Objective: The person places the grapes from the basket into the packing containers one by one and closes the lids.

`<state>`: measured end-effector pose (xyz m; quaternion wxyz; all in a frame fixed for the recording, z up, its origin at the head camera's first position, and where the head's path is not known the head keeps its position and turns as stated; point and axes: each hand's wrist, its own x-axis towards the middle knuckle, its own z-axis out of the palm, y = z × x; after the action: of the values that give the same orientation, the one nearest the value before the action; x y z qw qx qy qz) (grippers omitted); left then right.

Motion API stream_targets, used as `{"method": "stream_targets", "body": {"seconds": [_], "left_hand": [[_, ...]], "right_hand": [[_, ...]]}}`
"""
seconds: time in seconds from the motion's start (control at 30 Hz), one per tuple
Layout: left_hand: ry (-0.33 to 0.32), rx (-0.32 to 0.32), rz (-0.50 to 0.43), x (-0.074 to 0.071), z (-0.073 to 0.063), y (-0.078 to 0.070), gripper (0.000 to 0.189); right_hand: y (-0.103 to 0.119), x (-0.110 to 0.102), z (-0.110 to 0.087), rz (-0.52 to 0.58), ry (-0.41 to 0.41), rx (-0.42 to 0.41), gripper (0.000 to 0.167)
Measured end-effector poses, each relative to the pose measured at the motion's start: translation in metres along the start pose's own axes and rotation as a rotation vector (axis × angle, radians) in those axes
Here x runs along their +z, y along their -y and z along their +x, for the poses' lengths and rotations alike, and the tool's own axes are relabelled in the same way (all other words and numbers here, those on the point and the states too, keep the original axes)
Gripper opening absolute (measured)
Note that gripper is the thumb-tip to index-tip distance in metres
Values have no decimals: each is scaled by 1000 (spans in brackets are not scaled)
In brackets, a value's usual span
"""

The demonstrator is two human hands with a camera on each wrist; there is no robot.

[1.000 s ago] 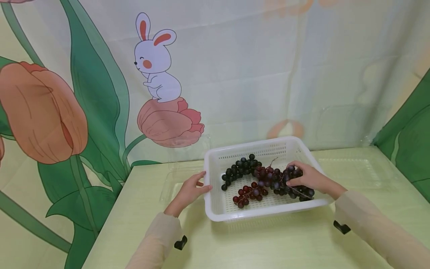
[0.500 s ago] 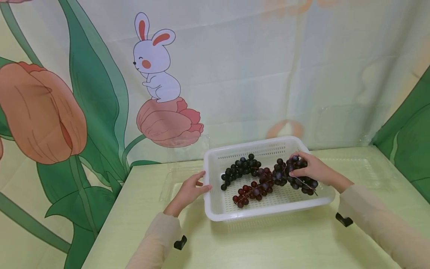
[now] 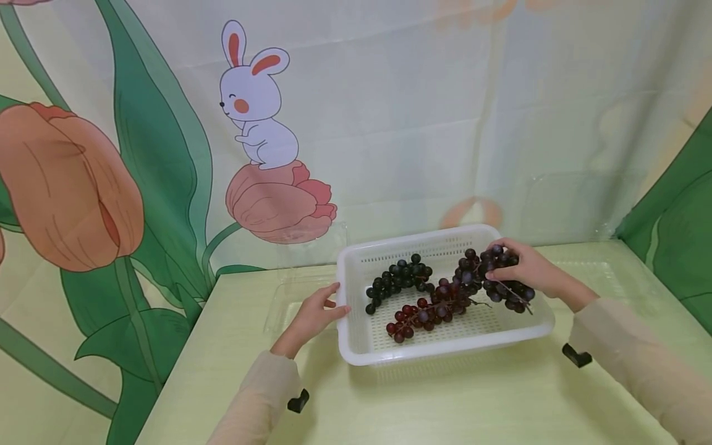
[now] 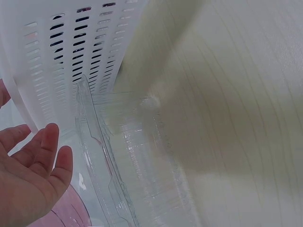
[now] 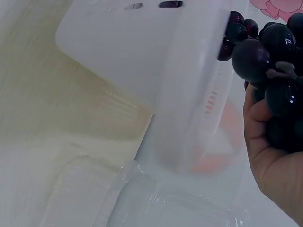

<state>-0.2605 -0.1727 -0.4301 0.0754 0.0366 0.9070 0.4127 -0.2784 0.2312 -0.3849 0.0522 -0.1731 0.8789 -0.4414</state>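
In the head view my right hand (image 3: 525,269) grips a bunch of dark purple grapes (image 3: 514,293), raised at the right end of a white plastic basket (image 3: 445,353). The right wrist view shows my fingers curled under these dark grapes (image 5: 279,94). A red bunch (image 3: 425,314) and a black-green bunch (image 3: 397,279) lie in the basket. The red one reaches up to the held bunch; whether they are joined I cannot tell. My left hand (image 3: 314,315) rests its thumb and fingertip at the basket's left rim, the other fingers loose (image 4: 42,161).
Beside the basket's left end lies a clear plastic tray (image 3: 283,303); another clear tray (image 3: 578,278) is at the right. Behind the table (image 3: 445,402) hangs a curtain (image 3: 389,123) printed with a rabbit and tulips.
My right hand has lifted the dark grapes and moved up and to the right. The red grapes have shifted right with them. My left hand stays at the rim.
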Motion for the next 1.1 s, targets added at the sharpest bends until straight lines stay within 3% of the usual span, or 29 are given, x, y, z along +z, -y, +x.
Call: {"method": "stream_targets", "body": {"seconds": [0.3, 0.8, 1.1], "left_hand": [[-9, 14, 6, 0, 0, -1, 62], [-26, 25, 25, 1, -1, 0, 60], [-50, 68, 59, 1, -1, 1, 58]], "right_hand": [[8, -9, -3, 28, 22, 43, 53], [7, -33, -12, 59, -37, 53, 52], [1, -49, -18, 39, -82, 65, 52]]}}
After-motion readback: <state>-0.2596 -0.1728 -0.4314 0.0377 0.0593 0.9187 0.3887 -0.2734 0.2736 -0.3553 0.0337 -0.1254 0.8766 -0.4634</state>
